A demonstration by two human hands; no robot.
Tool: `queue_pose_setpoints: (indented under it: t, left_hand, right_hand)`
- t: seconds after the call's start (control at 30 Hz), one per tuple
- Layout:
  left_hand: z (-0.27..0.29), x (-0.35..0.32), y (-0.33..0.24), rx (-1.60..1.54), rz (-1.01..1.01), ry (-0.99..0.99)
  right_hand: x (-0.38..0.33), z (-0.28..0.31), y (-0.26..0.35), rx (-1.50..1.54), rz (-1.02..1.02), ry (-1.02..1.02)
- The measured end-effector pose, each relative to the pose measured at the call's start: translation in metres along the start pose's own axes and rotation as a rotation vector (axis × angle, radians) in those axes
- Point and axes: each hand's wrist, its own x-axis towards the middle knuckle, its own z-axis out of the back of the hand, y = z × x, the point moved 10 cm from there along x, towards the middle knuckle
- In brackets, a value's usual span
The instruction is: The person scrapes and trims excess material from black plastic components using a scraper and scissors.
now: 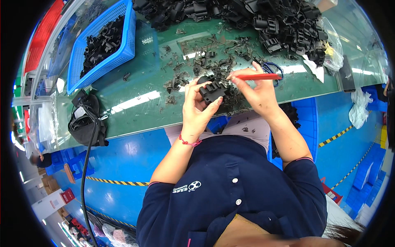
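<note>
The left grip [195, 108] clasps a black plastic part [212, 92] between thumb and fingers, over the worktop [140, 109]. Just right of it, the right grip [260, 94] pinches a red-handled tool [260, 77]. Beyond both grips lie black scraps [201, 62] and a heap of black pieces [269, 26]; a blue basket [130, 37] stands beyond the left grip, leftward.

Blk molded plastic housing [213, 92]: boxy w/ raised blocks on top, tilted, in L hand [192, 110]. Slim red-handled tool [259, 77]: approx horiz in R hand [261, 97], butt end pointing R, tip nr housing, contact unclear.
</note>
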Motion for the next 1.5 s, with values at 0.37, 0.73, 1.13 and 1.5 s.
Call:
queue_pose_setpoints:
  t: [0.37, 0.73, 1.13, 1.5]
  left_hand:
    - [0.000, -0.001, -0.009, -0.003, -0.082, 0.016]
    - [-0.001, -0.004, -0.033, 0.440, -0.300, -0.016]
    - [-0.009, -0.006, -0.032, 0.621, -0.340, 0.020]
    - [0.001, -0.002, 0.017, -0.254, 0.199, 0.026]
  right_hand:
    - [0.004, -0.011, 0.000, 0.319, -0.181, 0.181]
    - [0.007, -0.012, 0.039, -0.181, 0.254, 0.244]
    - [0.001, -0.023, 0.036, -0.399, 0.269, 0.290]
    - [0.015, 0.025, -0.006, 0.162, -0.044, -0.088]
